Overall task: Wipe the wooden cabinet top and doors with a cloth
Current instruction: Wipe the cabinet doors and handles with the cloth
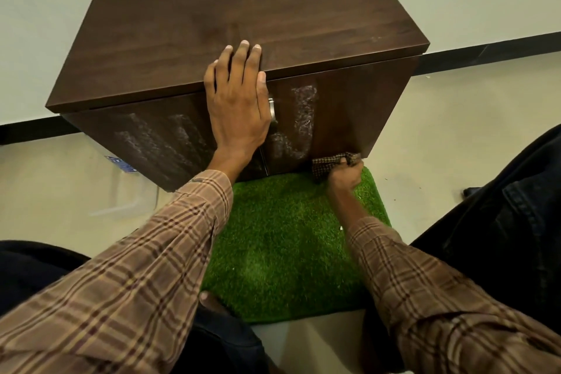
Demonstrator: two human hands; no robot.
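Left hand [238, 100] lies flat, fingers straight, on the cabinet [273, 24] top edge; right hand [346, 174] grips the cloth [329, 162], apparently against the right door's [349, 112] bottom edge.

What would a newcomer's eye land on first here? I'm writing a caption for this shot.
The dark wooden cabinet fills the upper middle, its doors streaked with pale smears. The left hand lies flat over the top's front edge, while the right hand grips a checked cloth at the right door's bottom edge. Below, a bright green artificial-grass mat stands out on the pale floor.
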